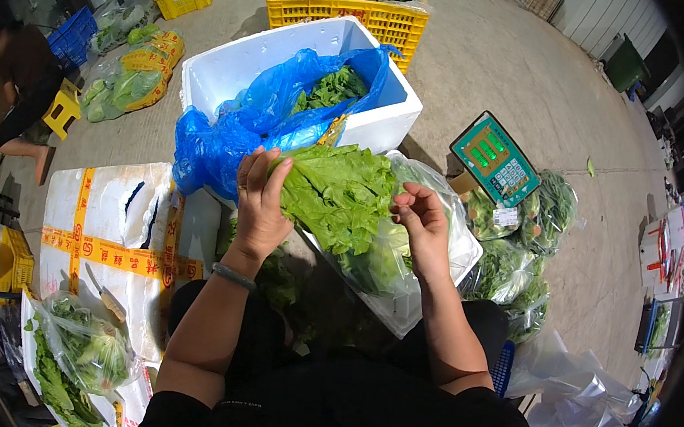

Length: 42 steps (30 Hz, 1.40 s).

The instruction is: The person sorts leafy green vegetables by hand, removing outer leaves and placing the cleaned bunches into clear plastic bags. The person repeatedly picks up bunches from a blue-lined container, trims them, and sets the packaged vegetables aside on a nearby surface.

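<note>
My left hand (263, 202) grips a head of green leaf lettuce (338, 194) by its base end. Close to the leaf tips on the other side is my right hand (422, 225), its fingers curled with thumb near forefinger; whether it pinches a leaf edge I cannot tell. Below the lettuce, a clear plastic bag (387, 262) with pale greens lies on a white tray (466, 254). Ahead stands a white foam box (383, 121), with a blue plastic bag (253, 110) spilling over its near side and leafy greens (336, 88) inside.
A scale display (498, 158) stands at right beside bagged vegetables (501, 271). At left, a knife (105, 295) lies on a taped foam box (111, 208). A yellow crate (344, 17) is beyond the open box. A person (24, 80) is seated far left near a yellow stool (64, 109).
</note>
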Tool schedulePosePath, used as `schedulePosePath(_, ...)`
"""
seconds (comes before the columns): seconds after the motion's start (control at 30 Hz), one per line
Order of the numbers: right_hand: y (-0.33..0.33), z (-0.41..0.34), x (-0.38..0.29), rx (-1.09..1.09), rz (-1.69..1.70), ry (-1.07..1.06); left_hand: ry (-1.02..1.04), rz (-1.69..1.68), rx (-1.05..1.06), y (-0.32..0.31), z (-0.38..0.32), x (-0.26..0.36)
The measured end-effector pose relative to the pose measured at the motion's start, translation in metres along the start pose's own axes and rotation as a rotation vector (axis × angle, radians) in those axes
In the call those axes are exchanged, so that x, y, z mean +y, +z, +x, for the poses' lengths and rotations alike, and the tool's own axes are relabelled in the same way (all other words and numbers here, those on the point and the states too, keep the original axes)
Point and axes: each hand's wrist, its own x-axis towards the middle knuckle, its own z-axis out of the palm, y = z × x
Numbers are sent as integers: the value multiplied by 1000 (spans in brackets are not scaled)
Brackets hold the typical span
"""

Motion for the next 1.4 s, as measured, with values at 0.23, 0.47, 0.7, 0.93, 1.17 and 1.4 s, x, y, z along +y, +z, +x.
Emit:
schedulePosePath(0.23,33,-10,-30,-62,-549,-560,32,148,-117,-2,0,6)
schedulePosePath(0.47,55,5,-45,-78,-14,-154,91,116,-168,-3,2,18)
schedulePosePath(0.7,25,-29,-30,-353,340,170,-116,-37,-109,3,6,17)
schedulePosePath(0.93,6,-66,0,-560,-650,49,-832,-1043,-99,-1,15,26)
schedulePosePath(1.17,-11,-57,-12,-140,-102,313,-451,-1366,-624,40,-8,103)
schedulePosePath(1.4,-80,-63,-12,129,373,5,-230,-711,-651,80,-1,119)
